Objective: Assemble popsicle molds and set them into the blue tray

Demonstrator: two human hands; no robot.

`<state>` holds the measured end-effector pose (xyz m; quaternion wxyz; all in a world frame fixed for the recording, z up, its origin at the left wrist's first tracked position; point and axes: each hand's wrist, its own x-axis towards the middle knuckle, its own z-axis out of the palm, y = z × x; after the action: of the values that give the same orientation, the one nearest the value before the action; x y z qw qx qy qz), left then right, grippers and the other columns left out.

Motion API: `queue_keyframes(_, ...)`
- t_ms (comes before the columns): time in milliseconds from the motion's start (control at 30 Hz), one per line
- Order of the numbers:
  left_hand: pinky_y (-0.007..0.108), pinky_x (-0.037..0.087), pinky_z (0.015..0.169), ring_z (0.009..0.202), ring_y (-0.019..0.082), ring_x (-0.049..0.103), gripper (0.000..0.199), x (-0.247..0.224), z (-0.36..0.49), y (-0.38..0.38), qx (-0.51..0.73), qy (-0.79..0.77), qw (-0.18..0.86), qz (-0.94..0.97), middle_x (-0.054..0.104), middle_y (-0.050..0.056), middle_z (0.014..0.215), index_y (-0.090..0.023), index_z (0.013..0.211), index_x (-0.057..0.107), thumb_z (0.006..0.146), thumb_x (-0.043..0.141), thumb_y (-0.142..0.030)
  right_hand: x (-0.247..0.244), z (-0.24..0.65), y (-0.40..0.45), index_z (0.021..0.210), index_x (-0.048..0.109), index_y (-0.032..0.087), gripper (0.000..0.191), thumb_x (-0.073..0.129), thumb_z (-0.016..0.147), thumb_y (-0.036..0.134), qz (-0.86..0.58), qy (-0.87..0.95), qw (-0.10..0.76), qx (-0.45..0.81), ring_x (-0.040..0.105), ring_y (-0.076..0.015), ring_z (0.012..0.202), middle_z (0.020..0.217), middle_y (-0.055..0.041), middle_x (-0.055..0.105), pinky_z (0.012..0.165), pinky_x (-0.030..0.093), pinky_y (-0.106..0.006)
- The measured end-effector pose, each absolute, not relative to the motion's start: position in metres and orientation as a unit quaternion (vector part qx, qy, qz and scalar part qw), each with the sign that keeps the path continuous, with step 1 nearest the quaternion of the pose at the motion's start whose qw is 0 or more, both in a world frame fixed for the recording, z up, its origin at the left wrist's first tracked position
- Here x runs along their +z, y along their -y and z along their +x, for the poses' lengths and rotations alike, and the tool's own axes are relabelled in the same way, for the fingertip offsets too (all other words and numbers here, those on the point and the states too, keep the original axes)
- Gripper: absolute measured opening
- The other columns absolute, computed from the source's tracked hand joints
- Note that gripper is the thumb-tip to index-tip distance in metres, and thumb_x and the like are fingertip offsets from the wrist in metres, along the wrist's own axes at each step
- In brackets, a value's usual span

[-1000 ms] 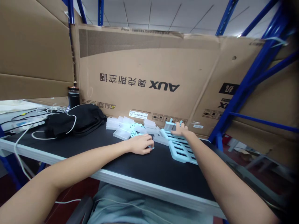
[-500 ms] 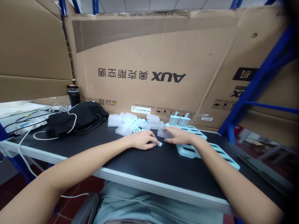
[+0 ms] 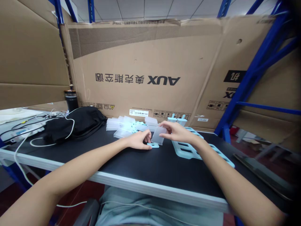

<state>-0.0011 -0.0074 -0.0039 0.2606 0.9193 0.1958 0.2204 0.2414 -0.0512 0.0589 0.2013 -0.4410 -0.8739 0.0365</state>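
My right hand [image 3: 175,131] pinches a translucent mould [image 3: 157,135] between thumb and fingers, its long axis slanted down toward the blue lid [image 3: 156,145]. The lid lies lengthwise rightward from my curled left hand [image 3: 139,140], the nearer one; whether that thumb grips or merely touches it, I cannot tell.

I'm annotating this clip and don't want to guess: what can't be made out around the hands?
All in the head view:
Left end of the light blue piece: hidden by the left hand.
Part of the right edge of the clear case: covered by the right hand.
Part of the light blue rack: behind the right hand and forearm.
Number of small blue bits: too small and jumbled to count.
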Motion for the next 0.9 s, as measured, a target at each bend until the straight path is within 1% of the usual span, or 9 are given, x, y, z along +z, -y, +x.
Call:
queue_keyframes(67, 0.034, 0.052, 0.076, 0.084, 0.017, 0.062, 0.042, -0.006, -0.001, 0.005, 0.228, -0.198, 0.275, 0.913, 0.064, 0.003, 0.091, -0.02, 0.094, 0.042, 0.072, 0.074, -0.035, 0.06, 0.239, 0.054, 0.114, 0.058, 0.017, 0.046, 0.059, 0.082, 0.051, -0.426, 0.877, 0.217, 0.045, 0.054, -0.0161, 0.062, 0.073, -0.0017, 0.062, 0.06, 0.042, -0.029)
queue_keyframes(167, 0.033, 0.052, 0.076, 0.083, 0.017, 0.063, 0.045, -0.008, 0.0, 0.002, 0.232, -0.19, 0.289, 0.909, 0.063, 0.002, 0.09, -0.02, 0.094, 0.042, 0.071, 0.076, -0.037, 0.058, 0.232, 0.056, 0.12, 0.058, 0.018, 0.046, 0.056, 0.085, 0.048, -0.413, 0.889, 0.186, 0.062, 0.058, -0.0172, 0.067, 0.08, -0.0041, 0.066, 0.064, 0.045, -0.03)
queue_keyframes(300, 0.032, 0.052, 0.072, 0.08, 0.017, 0.062, 0.045, -0.01, -0.001, 0.0, 0.241, -0.182, 0.288, 0.909, 0.059, 0.001, 0.086, -0.02, 0.096, 0.043, 0.072, 0.076, -0.039, 0.05, 0.224, 0.054, 0.124, 0.054, 0.02, 0.043, 0.053, 0.088, 0.044, -0.405, 0.898, 0.159, 0.064, 0.06, -0.018, 0.067, 0.078, -0.0033, 0.067, 0.064, 0.045, -0.031)
queue_keyframes(367, 0.033, 0.052, 0.071, 0.079, 0.017, 0.062, 0.046, -0.011, -0.001, -0.001, 0.244, -0.186, 0.286, 0.908, 0.058, 0.001, 0.084, -0.02, 0.095, 0.042, 0.072, 0.076, -0.041, 0.048, 0.22, 0.055, 0.121, 0.052, 0.021, 0.039, 0.052, 0.088, 0.042, -0.405, 0.897, 0.155, 0.082, 0.061, -0.0182, 0.064, 0.073, -0.0017, 0.067, 0.061, 0.045, -0.031)
queue_keyframes(467, 0.034, 0.053, 0.071, 0.079, 0.018, 0.063, 0.047, -0.014, 0.0, -0.004, 0.247, -0.19, 0.294, 0.904, 0.059, 0.001, 0.086, -0.021, 0.092, 0.039, 0.071, 0.076, -0.041, 0.046, 0.214, 0.059, 0.11, 0.047, 0.022, 0.027, 0.049, 0.09, 0.04, -0.415, 0.888, 0.142, 0.137, 0.065, -0.0193, 0.063, 0.068, -0.0007, 0.068, 0.06, 0.046, -0.031)
queue_keyframes(567, 0.034, 0.053, 0.071, 0.079, 0.018, 0.063, 0.048, -0.016, 0.0, -0.007, 0.253, -0.189, 0.3, 0.9, 0.059, 0.001, 0.086, -0.021, 0.09, 0.036, 0.071, 0.076, -0.04, 0.048, 0.21, 0.063, 0.101, 0.043, 0.022, 0.021, 0.049, 0.09, 0.038, -0.43, 0.878, 0.127, 0.167, 0.068, -0.0206, 0.065, 0.067, -0.0012, 0.069, 0.062, 0.048, -0.032)
queue_keyframes(667, 0.034, 0.053, 0.071, 0.079, 0.018, 0.064, 0.048, -0.017, 0.0, -0.007, 0.253, -0.185, 0.299, 0.902, 0.059, 0.001, 0.086, -0.022, 0.09, 0.036, 0.071, 0.076, -0.04, 0.051, 0.208, 0.061, 0.097, 0.042, 0.023, 0.018, 0.05, 0.089, 0.037, -0.44, 0.876, 0.102, 0.169, 0.069, -0.0213, 0.069, 0.068, -0.0016, 0.07, 0.064, 0.048, -0.033)
queue_keyframes(800, 0.034, 0.052, 0.07, 0.079, 0.019, 0.063, 0.047, -0.016, 0.0, -0.005, 0.258, -0.181, 0.29, 0.904, 0.059, 0.001, 0.086, -0.021, 0.09, 0.037, 0.071, 0.075, -0.04, 0.048, 0.208, 0.056, 0.097, 0.045, 0.022, 0.02, 0.053, 0.087, 0.037, -0.445, 0.873, 0.091, 0.178, 0.068, -0.0207, 0.07, 0.07, -0.0018, 0.069, 0.064, 0.048, -0.032)
queue_keyframes(900, 0.034, 0.05, 0.067, 0.076, 0.019, 0.062, 0.047, -0.015, -0.001, -0.004, 0.269, -0.188, 0.282, 0.901, 0.058, 0.001, 0.084, -0.021, 0.09, 0.038, 0.068, 0.077, -0.037, 0.038, 0.212, 0.05, 0.104, 0.047, 0.02, 0.032, 0.06, 0.081, 0.038, -0.44, 0.87, 0.136, 0.175, 0.066, -0.0196, 0.071, 0.082, -0.0035, 0.069, 0.063, 0.049, -0.032)
